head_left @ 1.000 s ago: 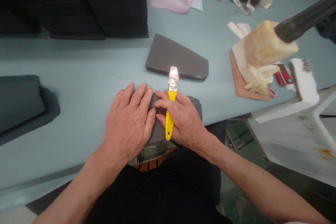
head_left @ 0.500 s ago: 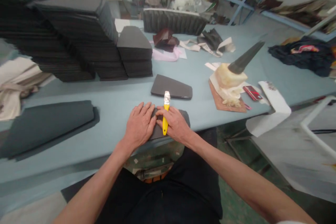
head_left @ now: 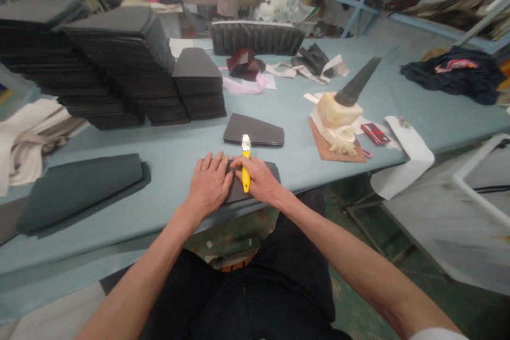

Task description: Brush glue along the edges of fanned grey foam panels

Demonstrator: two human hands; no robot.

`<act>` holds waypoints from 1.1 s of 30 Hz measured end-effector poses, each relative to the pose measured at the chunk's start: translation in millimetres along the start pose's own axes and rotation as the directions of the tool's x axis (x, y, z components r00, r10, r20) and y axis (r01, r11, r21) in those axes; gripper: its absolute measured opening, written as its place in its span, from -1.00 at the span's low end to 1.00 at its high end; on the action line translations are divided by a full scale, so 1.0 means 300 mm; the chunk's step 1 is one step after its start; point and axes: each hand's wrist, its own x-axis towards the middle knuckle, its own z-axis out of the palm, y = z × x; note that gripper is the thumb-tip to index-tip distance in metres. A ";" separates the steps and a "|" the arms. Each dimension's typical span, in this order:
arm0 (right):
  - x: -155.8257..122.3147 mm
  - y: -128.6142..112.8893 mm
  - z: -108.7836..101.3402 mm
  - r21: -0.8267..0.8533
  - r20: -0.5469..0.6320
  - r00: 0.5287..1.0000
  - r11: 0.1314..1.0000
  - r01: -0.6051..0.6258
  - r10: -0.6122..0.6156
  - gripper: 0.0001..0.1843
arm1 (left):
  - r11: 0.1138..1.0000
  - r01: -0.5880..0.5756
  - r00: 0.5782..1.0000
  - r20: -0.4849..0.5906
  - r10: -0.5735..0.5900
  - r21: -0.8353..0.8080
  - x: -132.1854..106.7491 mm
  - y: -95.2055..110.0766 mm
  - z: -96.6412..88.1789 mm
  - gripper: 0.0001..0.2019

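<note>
My left hand (head_left: 211, 180) lies flat with its fingers stretched out on a dark grey panel (head_left: 271, 171) at the table's front edge. In my right hand (head_left: 258, 178) is a yellow-handled paintbrush (head_left: 246, 170), its pale, coated bristle end pointing away from me. The fingers of that hand also rest on the panel, close to my left hand, and both hands cover much of it. Just beyond them lies a small stack of similar grey panels (head_left: 255, 130). To the left, a dark green-grey stack of panels (head_left: 83, 186) sits near the front edge.
Tall stacks of dark panels (head_left: 115, 58) stand at the back left. On the right, a cream-coloured block-shaped container (head_left: 338, 111) with a dark cone on it rests on a brown board (head_left: 342, 156). Beside it are a red box (head_left: 375, 134) and a white strip (head_left: 410, 143).
The view has shifted slightly, so the table's things appear a little further left. Both hands stay on the panel, and the brush is still in my right hand.
</note>
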 end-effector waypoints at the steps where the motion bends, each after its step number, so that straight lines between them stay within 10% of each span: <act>1: -0.001 -0.001 -0.001 0.015 -0.007 1.000 1.000 -0.009 0.009 -0.75 | 1.000 0.003 1.000 0.003 -0.003 0.003 -0.002 0.010 -0.004 -0.40; 23: -0.051 -0.048 -0.007 0.032 -0.096 0.991 0.996 -0.086 0.089 -0.77 | 0.995 0.048 0.989 0.142 -0.035 -0.088 -0.030 0.155 -0.042 -0.34; 29: -0.066 -0.019 0.014 -0.099 -0.119 0.993 0.995 0.010 -0.022 -0.77 | 0.997 0.005 0.994 0.105 0.003 -0.078 -0.065 0.109 -0.081 -0.35; 33: -0.069 -0.021 0.011 -0.151 -0.108 0.994 0.989 0.001 -0.018 -0.81 | 0.990 0.124 0.992 -0.009 -0.125 -0.072 -0.154 -0.041 -0.149 -0.38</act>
